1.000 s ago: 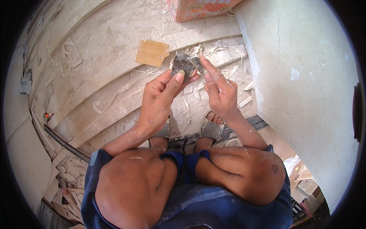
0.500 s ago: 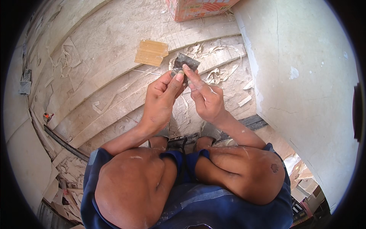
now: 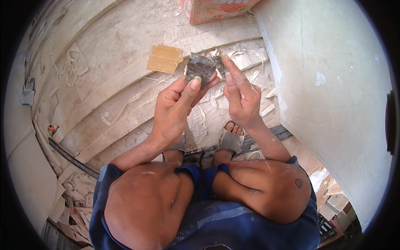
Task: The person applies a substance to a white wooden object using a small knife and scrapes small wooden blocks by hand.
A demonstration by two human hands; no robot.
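My left hand (image 3: pixel 171 110) pinches a small dark grey sheet (image 3: pixel 200 66), worn and dusty like used sandpaper, with the thumb flat on its lower edge. To its right, my right hand (image 3: pixel 245 98) has a narrower dark strip (image 3: pixel 218 64) at its fingertips, between thumb and index finger. Whether the strip is joined to the sheet behind the left fingers cannot be seen. Both hands are raised in front of my knees. Beyond the sheet, on the floor, lies a yellow-brown rectangular piece (image 3: pixel 165 58) with a ragged corner.
Pale dusty boards (image 3: pixel 121 98) and curled white scraps (image 3: pixel 241 56) cover the floor. An orange-red box (image 3: pixel 216 10) stands at the far side. A pale, cracked panel (image 3: pixel 325 83) rises on the right. A dark rail (image 3: pixel 71 155) lies at the left, with debris (image 3: pixel 79 185) below.
My right hand has moved right, away from the left, with the dark strip at its fingers. More of the sheet in my left hand now shows.
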